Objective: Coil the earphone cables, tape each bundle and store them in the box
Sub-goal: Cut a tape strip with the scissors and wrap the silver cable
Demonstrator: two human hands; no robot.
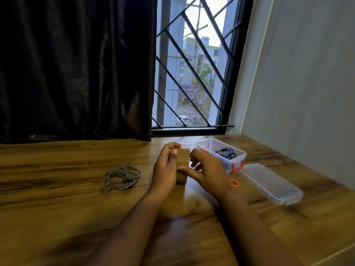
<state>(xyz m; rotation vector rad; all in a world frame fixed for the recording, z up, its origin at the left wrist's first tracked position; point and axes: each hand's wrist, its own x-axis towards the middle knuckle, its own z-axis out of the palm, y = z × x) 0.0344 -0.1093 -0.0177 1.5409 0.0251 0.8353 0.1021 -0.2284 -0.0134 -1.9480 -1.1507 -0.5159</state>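
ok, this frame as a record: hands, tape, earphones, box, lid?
left hand: grips tape roll
right hand: thumb and fingers on the roll; grip unclear
grey earphones: loose coil on table, left of the hands
blue earphones: inside box
box: open, orange clasps
lid: off, flat on table, right of box

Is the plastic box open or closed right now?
Open: the box has no lid on, the lid lies on the table beside it, and a blue earphone cable shows inside.
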